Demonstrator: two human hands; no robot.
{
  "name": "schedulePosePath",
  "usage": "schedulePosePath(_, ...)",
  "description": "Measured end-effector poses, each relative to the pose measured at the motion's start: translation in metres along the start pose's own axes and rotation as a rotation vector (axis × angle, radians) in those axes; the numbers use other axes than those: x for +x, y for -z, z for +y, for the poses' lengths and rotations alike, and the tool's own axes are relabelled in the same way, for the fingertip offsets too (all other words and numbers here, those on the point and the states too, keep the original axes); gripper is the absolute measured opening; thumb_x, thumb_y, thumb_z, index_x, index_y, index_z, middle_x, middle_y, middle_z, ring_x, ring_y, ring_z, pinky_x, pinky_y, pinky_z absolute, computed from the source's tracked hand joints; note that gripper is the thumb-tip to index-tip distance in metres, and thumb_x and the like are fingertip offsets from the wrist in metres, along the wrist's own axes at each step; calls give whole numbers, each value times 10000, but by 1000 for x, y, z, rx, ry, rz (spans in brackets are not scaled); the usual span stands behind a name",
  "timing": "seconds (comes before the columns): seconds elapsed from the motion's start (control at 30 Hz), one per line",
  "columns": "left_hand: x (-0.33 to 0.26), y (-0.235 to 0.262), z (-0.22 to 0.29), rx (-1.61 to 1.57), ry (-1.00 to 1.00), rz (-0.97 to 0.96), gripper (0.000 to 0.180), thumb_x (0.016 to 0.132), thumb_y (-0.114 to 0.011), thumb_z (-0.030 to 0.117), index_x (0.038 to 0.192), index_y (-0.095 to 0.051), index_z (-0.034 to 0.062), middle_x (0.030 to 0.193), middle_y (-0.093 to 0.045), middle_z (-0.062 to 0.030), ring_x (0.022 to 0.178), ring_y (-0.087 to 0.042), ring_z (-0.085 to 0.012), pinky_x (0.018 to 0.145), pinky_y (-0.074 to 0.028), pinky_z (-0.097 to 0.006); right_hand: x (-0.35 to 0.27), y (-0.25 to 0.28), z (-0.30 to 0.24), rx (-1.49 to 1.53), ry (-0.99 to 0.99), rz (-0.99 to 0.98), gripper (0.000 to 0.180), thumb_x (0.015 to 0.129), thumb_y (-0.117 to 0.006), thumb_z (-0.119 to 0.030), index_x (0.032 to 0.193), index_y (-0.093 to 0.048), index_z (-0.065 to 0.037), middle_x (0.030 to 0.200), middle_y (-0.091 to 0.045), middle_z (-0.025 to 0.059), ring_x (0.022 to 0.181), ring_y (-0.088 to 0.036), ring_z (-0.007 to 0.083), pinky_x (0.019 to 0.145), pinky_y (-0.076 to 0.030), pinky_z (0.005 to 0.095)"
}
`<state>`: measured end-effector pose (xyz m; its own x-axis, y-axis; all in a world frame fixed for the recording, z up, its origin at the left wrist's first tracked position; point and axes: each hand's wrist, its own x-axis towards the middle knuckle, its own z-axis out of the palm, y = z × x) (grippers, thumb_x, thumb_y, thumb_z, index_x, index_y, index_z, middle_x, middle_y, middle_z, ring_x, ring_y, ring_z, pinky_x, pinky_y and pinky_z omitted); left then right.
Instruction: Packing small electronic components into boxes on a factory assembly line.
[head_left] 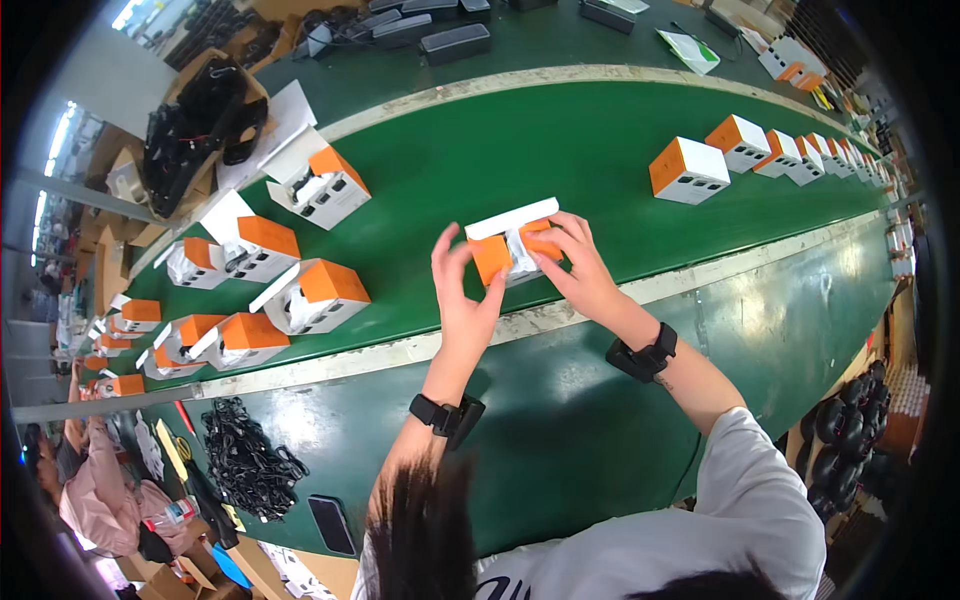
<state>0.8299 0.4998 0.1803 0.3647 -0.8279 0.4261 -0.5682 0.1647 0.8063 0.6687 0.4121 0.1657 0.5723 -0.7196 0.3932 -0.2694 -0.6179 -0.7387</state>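
Observation:
A small orange-and-white carton [490, 258] sits on the green conveyor belt in front of me, its white lid flap [512, 217] raised at the far side. White plastic wrapping [521, 262] shows in its opening. My left hand [464, 290] grips the carton's left side, thumb at the near edge and fingers curled round behind. At the other side, my right hand [583, 268] is closed on the orange side flap and the carton's right edge, fingertips beside the wrapping. Its fingers partly hide that side. Black bands with small devices circle both wrists.
Open cartons [325, 298] stand on the belt at left; closed cartons [690, 170] line it at right. The near worktop holds a heap of black cables [245, 460] and a phone [331, 525]. Black adapters [455, 44] lie beyond the belt. Another person's pink sleeve [100, 480] shows at far left.

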Motion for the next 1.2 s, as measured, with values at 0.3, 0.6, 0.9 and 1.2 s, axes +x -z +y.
schedulePosePath(0.3,13,16,-2,-84,-17,-296,415,701,-759,38,1094,-631,84,1293,-550,-91,1283,-419,-322,1043,-363,-433,6,5,12,228,-65,-144,579,699,-598,52,1247,-528,-125,1395,-363,82,1226,-414,253,1039,-341,385)
schedulePosePath(0.6,11,16,-19,12,-73,-350,347,779,-709,100,1122,-654,89,1331,-530,-78,1228,-457,-319,1034,-363,-429,16,29,22,431,-93,-286,346,746,-716,-54,1086,-660,-92,1379,-448,118,1248,-455,274,1040,-361,393)
schedulePosePath(0.9,9,14,-20,116,-163,-323,328,813,-677,113,1140,-651,102,1329,-529,-77,1215,-462,-336,1014,-381,-428,8,16,31,426,36,-162,287,777,-679,-14,1059,-672,-67,1391,-439,147,1215,-492,308,1000,-405,399)
schedulePosePath(1.2,10,14,-13,206,-242,-326,332,810,-672,112,1140,-651,134,1320,-535,-66,1227,-460,-338,1049,-308,-485,7,25,34,329,128,-262,291,817,-658,-45,1103,-633,-92,1427,-371,153,1255,-432,319,1003,-384,412)
